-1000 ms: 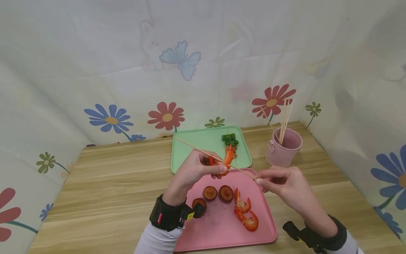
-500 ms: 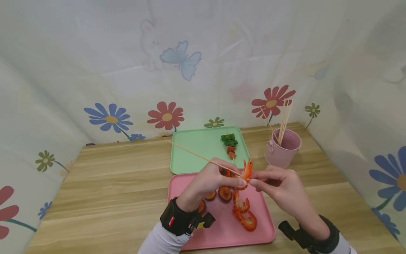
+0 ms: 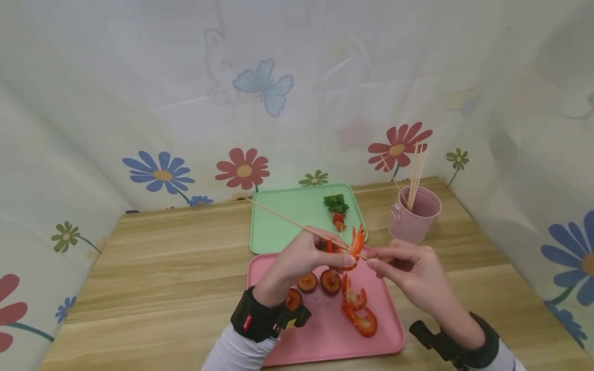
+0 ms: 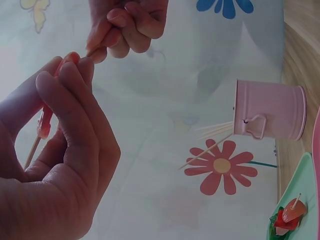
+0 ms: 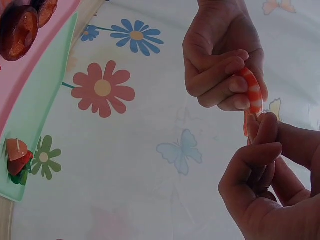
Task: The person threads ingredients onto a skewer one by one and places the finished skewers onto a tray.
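Note:
My left hand (image 3: 308,260) holds a red-orange shrimp (image 3: 357,241) between thumb and fingers above the pink tray. A thin wooden skewer (image 3: 283,217) passes through that hand and by the shrimp, its long free part slanting up to the left. With thumb and forefinger, my right hand (image 3: 410,268) pinches the skewer's other end just right of the shrimp. The right wrist view shows the banded shrimp body (image 5: 254,92) between both hands. Fingers hide part of the shrimp and the point where the skewer meets it.
On the pink tray (image 3: 325,353) lie two more shrimp (image 3: 364,323) and several mushroom caps (image 3: 330,282). Behind it, a green tray (image 3: 283,206) bears a filled skewer of green and reddish pieces (image 3: 337,208). A pink bucket (image 3: 413,221) of skewers stands at the back right.
My left hand and the shrimp have moved right along the skewer, close to my right hand. The stretch of skewer between the hands is much shorter. My right hand has barely moved.

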A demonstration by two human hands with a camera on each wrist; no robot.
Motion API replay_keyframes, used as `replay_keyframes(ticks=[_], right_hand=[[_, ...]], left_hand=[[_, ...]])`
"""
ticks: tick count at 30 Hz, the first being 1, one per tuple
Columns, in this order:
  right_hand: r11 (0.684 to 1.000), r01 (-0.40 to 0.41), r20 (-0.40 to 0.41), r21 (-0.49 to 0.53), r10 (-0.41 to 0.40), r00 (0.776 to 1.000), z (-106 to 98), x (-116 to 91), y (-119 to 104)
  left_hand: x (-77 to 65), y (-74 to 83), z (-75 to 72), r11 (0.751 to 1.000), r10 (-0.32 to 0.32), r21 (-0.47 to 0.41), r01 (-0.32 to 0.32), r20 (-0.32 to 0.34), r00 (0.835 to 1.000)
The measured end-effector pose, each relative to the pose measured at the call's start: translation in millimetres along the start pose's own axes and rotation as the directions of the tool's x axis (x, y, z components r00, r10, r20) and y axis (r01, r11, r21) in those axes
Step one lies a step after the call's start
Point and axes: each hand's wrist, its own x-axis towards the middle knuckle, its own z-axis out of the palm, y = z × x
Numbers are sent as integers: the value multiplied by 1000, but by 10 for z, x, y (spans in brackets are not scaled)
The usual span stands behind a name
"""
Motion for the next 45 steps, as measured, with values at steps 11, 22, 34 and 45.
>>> replay_keyframes(ticks=[11,22,34,45], right_hand=[[999,-12,-68,-30,10,998,-175,47,88],[992,-117,-240,-55,100,966,-556,34,225],[978,-192,-333,-81,155,930,-807,-62,358],[972,-222,-352,-72,184,918,-862,-102,348]], left_hand=[[29,-5,14,959,55,280,-45,-29,998],[325,-350,337,585,28,792,-174,195,980],[351,-671,507,353,-70,891,-286,330,941],[227,-866,452,90,-90,877,-472,479,873]])
